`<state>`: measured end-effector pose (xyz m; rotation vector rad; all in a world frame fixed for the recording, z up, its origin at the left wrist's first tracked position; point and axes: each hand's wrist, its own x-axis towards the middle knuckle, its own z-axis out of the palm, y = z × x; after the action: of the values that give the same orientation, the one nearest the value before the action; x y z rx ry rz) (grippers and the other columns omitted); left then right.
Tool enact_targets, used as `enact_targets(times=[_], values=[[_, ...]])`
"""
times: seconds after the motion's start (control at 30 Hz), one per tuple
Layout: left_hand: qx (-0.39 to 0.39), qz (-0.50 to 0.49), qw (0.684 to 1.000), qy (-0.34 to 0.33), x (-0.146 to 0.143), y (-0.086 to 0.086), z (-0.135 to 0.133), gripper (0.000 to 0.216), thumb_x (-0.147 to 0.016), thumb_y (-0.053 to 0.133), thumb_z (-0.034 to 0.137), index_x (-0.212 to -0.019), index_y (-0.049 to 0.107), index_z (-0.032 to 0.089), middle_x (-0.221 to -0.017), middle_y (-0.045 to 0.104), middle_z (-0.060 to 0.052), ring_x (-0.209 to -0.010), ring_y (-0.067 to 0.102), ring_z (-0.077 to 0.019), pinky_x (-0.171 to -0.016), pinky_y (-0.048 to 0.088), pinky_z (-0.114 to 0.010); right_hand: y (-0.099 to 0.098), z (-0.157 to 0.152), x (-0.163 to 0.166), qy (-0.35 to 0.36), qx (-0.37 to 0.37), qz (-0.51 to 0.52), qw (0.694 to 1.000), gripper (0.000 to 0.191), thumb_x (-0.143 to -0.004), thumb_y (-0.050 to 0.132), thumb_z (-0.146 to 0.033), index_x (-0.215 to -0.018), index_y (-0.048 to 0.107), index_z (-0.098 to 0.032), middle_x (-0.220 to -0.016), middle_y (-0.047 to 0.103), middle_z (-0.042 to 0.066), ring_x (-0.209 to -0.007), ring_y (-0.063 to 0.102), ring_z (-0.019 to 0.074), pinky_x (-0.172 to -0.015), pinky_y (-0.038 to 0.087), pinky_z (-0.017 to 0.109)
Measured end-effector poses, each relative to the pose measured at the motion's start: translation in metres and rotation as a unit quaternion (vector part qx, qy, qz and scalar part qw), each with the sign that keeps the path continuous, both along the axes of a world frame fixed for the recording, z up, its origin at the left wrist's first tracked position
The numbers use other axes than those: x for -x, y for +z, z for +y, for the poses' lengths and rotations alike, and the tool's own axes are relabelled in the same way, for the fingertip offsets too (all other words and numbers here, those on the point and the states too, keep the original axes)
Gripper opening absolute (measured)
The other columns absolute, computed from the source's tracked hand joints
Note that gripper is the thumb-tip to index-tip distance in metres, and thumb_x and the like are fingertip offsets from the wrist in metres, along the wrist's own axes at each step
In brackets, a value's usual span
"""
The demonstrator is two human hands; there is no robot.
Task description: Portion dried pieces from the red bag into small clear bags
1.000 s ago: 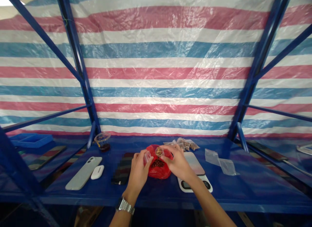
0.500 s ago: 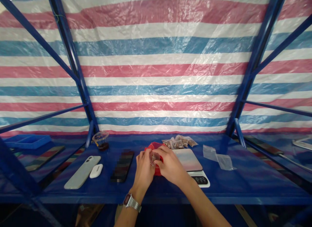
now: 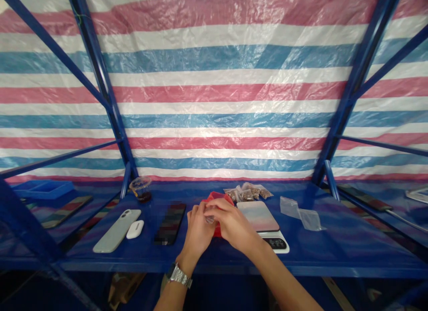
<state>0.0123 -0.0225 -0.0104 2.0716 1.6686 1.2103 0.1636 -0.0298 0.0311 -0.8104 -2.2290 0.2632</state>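
My left hand (image 3: 197,231) and my right hand (image 3: 229,223) meet over the front middle of the blue shelf (image 3: 334,248), fingers pinched together on a small clear plastic bag (image 3: 210,219). The bag is mostly hidden between the fingers, and its contents cannot be seen. Behind the hands lies a red plastic bag (image 3: 217,198), largely covered by them. A small digital scale (image 3: 262,224) with a white base sits just right of my right hand.
Several filled little bags (image 3: 248,193) lie behind the scale, and empty clear bags (image 3: 302,213) to its right. Left of the hands lie a dark phone (image 3: 170,222), a white earbud case (image 3: 135,229) and a pale phone (image 3: 117,230). A plastic cup (image 3: 141,189) stands by the blue post.
The hands held a small clear bag with brown contents open above the red bag; they have come closer to me and pinched together over it. The view shifted slightly.
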Motion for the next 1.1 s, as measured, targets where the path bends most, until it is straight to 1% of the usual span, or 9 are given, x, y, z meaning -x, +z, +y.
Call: enact_targets(times=[0.13,0.23,0.3,0.4,0.57,0.7,0.8,0.9,1.1], values=[[0.003,-0.011,0.999,0.030,0.002,0.003,-0.001,0.014,-0.086,0.064,0.025,-0.101,0.062,0.024,-0.095,0.070,-0.005,-0.100,0.063,-0.0289,-0.091,0.043,-0.041,-0.003,0.007,-0.004,-0.021,-0.001,0.058,0.998,0.046,-0.089,0.049,0.002,-0.116,0.073,-0.027,-0.127,0.067,0.006,-0.120,0.063,0.0211,-0.106,0.050,0.037],[-0.014,-0.054,0.995,0.084,0.006,0.008,-0.003,0.012,-0.088,0.064,0.034,-0.090,0.059,0.023,-0.084,0.067,-0.005,-0.089,0.063,-0.0288,-0.085,0.044,-0.040,-0.004,0.014,-0.010,-0.101,0.011,0.113,0.988,0.037,-0.094,0.051,-0.009,-0.122,0.069,-0.027,-0.127,0.066,0.007,-0.120,0.062,0.0218,-0.107,0.048,0.037],[-0.039,-0.081,0.985,0.150,0.007,0.013,-0.007,0.016,-0.089,0.061,0.037,-0.084,0.055,0.023,-0.084,0.066,-0.007,-0.088,0.063,-0.0297,-0.082,0.045,-0.040,-0.007,0.021,-0.014,-0.136,0.029,0.080,0.987,0.034,-0.094,0.054,-0.011,-0.123,0.068,-0.024,-0.126,0.067,0.008,-0.118,0.062,0.0231,-0.106,0.047,0.037],[-0.023,-0.078,0.971,0.223,0.002,0.019,-0.020,0.017,-0.090,0.057,0.040,-0.086,0.053,0.024,-0.091,0.065,-0.011,-0.089,0.064,-0.0318,-0.080,0.044,-0.040,-0.015,0.034,-0.016,-0.116,0.030,-0.038,0.992,0.030,-0.093,0.054,-0.010,-0.118,0.068,-0.020,-0.122,0.070,0.010,-0.118,0.062,0.0243,-0.108,0.042,0.039],[0.165,-0.121,0.970,0.128,-0.026,-0.002,-0.040,0.020,-0.078,0.070,0.038,-0.083,0.054,0.027,-0.073,0.067,-0.006,-0.071,0.066,-0.0318,-0.071,0.038,-0.036,-0.023,0.063,-0.014,-0.128,0.022,-0.182,0.975,0.033,-0.092,0.052,-0.007,-0.123,0.062,-0.013,-0.121,0.072,0.015,-0.118,0.062,0.0249,-0.114,0.032,0.042],[0.194,-0.223,0.948,0.116,-0.036,-0.028,-0.033,0.026,-0.071,0.078,0.037,-0.077,0.055,0.026,-0.065,0.064,-0.004,-0.067,0.065,-0.0303,-0.070,0.037,-0.035,-0.015,0.073,-0.017,-0.145,0.100,-0.241,0.954,0.035,-0.087,0.056,-0.006,-0.120,0.064,-0.014,-0.105,0.076,0.013,-0.105,0.068,0.0264,-0.105,0.036,0.043],[0.176,-0.275,0.938,0.118,-0.030,-0.031,-0.018,0.025,-0.074,0.077,0.035,-0.078,0.054,0.026,-0.069,0.067,-0.006,-0.070,0.066,-0.0283,-0.069,0.039,-0.033,-0.009,0.069,-0.020,-0.109,0.198,-0.216,0.950,0.035,-0.079,0.059,-0.004,-0.111,0.067,-0.018,-0.097,0.076,0.007,-0.092,0.068,0.0227,-0.086,0.044,0.033],[0.164,-0.310,0.926,0.140,-0.022,-0.024,-0.004,0.022,-0.076,0.074,0.029,-0.082,0.053,0.024,-0.072,0.068,-0.005,-0.070,0.066,-0.0252,-0.067,0.042,-0.031,-0.010,0.062,-0.023,-0.033,0.293,-0.156,0.943,0.032,-0.076,0.060,-0.005,-0.104,0.068,-0.019,-0.096,0.074,0.005,-0.082,0.067,0.0186,-0.069,0.044,0.026],[0.196,-0.434,0.868,0.142,-0.017,-0.018,0.004,0.018,-0.071,0.070,0.016,-0.082,0.057,0.018,-0.064,0.065,0.001,-0.061,0.063,-0.0181,-0.057,0.044,-0.026,-0.021,0.050,-0.029,0.089,0.394,-0.048,0.913,0.023,-0.077,0.064,-0.014,-0.100,0.064,-0.019,-0.094,0.070,0.004,-0.079,0.065,0.0173,-0.067,0.048,0.026]])
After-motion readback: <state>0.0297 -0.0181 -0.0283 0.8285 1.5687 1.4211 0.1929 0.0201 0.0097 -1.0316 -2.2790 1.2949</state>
